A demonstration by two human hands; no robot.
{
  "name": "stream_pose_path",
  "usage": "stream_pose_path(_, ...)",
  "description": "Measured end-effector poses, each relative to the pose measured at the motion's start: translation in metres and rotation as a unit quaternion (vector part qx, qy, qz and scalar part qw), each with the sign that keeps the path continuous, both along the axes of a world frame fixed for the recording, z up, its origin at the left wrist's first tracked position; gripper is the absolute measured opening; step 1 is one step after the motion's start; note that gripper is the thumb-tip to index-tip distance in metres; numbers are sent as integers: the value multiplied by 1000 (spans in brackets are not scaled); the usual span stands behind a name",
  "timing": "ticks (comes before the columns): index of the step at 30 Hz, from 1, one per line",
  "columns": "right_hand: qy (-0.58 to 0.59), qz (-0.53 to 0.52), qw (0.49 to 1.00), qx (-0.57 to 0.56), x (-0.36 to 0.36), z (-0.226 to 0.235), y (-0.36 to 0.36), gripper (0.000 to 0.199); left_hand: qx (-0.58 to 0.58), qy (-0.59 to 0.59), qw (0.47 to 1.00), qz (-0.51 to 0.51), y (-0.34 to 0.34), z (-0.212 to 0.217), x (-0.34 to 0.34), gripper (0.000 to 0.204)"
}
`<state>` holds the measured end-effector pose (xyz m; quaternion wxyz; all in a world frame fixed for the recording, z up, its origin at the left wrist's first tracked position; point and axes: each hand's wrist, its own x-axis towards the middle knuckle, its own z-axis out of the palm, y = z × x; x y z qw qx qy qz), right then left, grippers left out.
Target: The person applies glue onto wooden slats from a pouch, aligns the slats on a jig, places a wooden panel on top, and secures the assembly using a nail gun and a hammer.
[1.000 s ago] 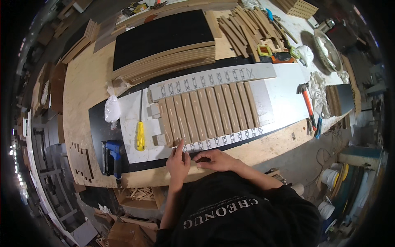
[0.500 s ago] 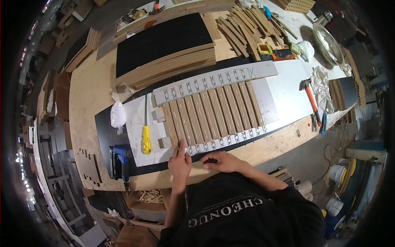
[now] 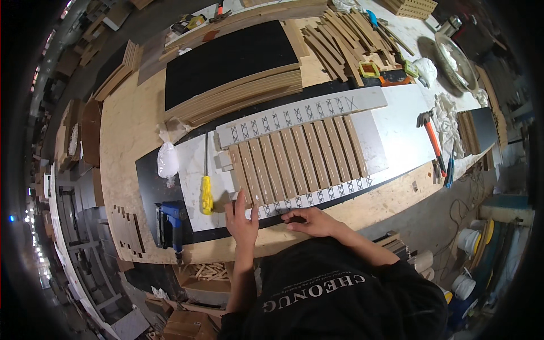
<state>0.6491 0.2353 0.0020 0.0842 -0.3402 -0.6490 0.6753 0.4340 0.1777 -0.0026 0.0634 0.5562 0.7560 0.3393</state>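
Note:
My left hand (image 3: pixel 242 224) is open, its index finger stretched to the lower end of the leftmost slat and its thumb apart. Several brown wooden slats (image 3: pixel 294 161), with pale streaks along them, lie side by side on a white board. Past their far ends runs a white strip (image 3: pixel 300 116) with dark crossed marks; similar marks show at their near ends. At the table's front edge my right hand (image 3: pixel 311 221) hovers with fingers bent and thumb slightly apart, seemingly holding nothing. A yellow-handled screwdriver (image 3: pixel 207 195) lies left of the slats, near small blocks (image 3: pixel 224 160).
A blue-and-black nail gun (image 3: pixel 171 224) and a bag of white material (image 3: pixel 168 160) lie at left. Behind stands a stack of black-topped boards (image 3: pixel 232 65), beside loose wooden strips (image 3: pixel 334 45). To the right are an orange-handled hammer (image 3: pixel 432 139) and a white cloth (image 3: pixel 447 124).
My left hand has shifted slightly left along the slats' near ends, its fingers spreading a little more. My right hand has barely moved. The whole view has drifted slightly.

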Motion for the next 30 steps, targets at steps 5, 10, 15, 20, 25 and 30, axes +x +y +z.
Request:
stream_pose_path(5, 26, -15, 999, -17, -1, -3, 0, 39, 12, 74, 997, -1, 12, 13, -10, 52)
stream_pose_path(10, -6, 19, 999, 44, -16, 22, 6, 37, -15, 100, 994, -41, 51, 3, -32, 53)
stream_pose_path(15, -78, 14, 956, 282, -48, 36, 8, 28, -50, 108, 993, -24, 73, 3, -45, 53)
stream_pose_path(20, -45, -33, 892, 449, -69, 14, 18, 25, -68, 145, 985, -58, 83, 7, -38, 53)
stream_pose_path(25, -52, -34, 884, 463, -79, -2, 20, 10, -109, 187, 973, -79, 86, 5, -35, 51)
stream_pose_path(30, -54, -47, 873, 483, -81, -8, 23, 8, -117, 223, 964, -90, 70, 3, -31, 48)
